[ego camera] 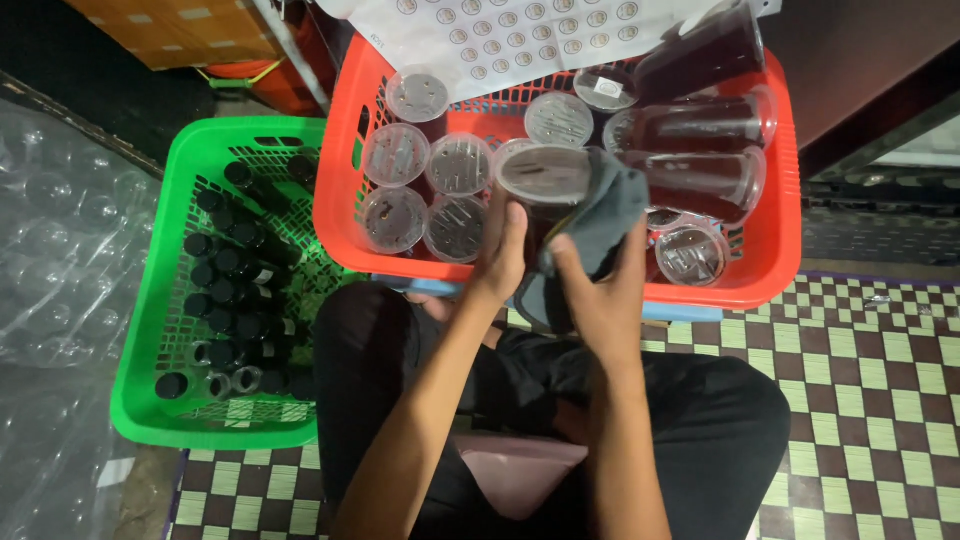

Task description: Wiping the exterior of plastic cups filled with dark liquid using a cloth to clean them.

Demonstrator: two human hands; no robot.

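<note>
My left hand (500, 258) grips the side of a clear plastic cup (545, 175) with a sealed lid and dark liquid, held above the front edge of a red basket (775, 270). My right hand (600, 285) presses a grey cloth (605, 210) against the cup's other side. Several more sealed cups of dark liquid (430, 190) stand upright in the red basket, and three (705, 125) lie on their sides at its right.
A green basket (150, 330) at the left holds several small dark bottles (235, 290). A sheet of round stickers (520, 30) lies over the red basket's back. Clear plastic wrap (60, 250) covers the far left. A green-and-white checked mat (870, 370) lies under my crossed legs.
</note>
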